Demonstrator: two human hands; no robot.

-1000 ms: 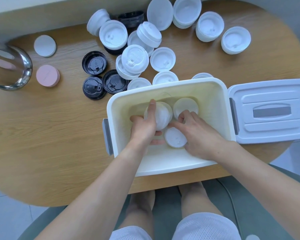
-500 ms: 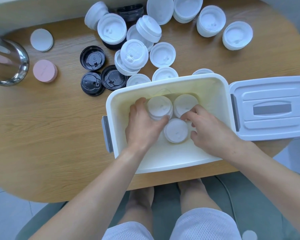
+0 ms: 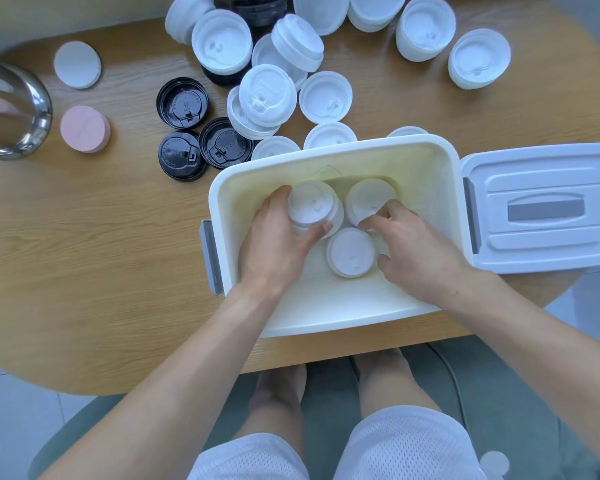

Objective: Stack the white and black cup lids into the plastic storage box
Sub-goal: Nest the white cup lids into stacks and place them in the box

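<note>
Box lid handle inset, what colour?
Grey, on the white box lid; head view shows it.

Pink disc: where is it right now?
In the head view the pink disc lies on the table's left side, beside the metal bowl, below the white disc.

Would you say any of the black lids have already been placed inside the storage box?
No, the storage box holds only white lid stacks, while the black lids lie on the table beyond it.

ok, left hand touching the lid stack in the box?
Touching. Head view: the left hand grips the white lid stack in the box, thumb and fingers wrapped around its sides.
</note>
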